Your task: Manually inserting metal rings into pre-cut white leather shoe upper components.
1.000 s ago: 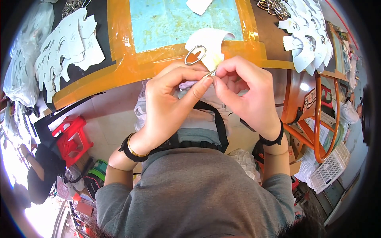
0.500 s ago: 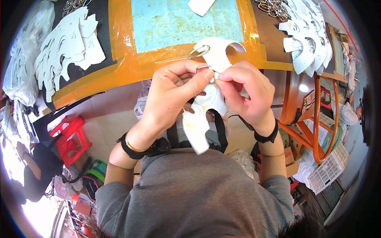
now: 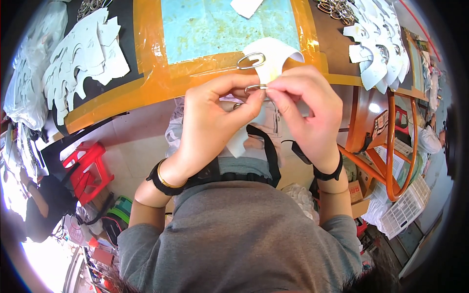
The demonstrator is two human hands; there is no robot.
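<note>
Left hand: (image 3: 212, 117) closed in a thumb-and-finger pinch on a small, shiny oval metal ring (image 3: 248, 88).
Right hand: (image 3: 312, 110) closed in a fingertip pinch just beside it; what exactly is gripped cannot be told.
White piece: a smooth, curved white sheet cut-out (image 3: 277, 52), faintly yellow-smeared, is held at the fingertips, its upper part raised toward twelve o'clock.
Change: half a second ago a long lower end was seen hanging toward six o'clock; now only a shorter tip is shown below the left hand.
Upper ring: a larger oval metal ring (image 3: 250, 68) is seen against the cut-out.
Table: glossy, wrinkled orange film (image 3: 151, 90) is laid around a speckled pale-blue sheet (image 3: 229, 34).
Stacks: scalloped white cut-outs are overlapped at ten (image 3: 85, 51) and two o'clock (image 3: 383, 49).
</note>
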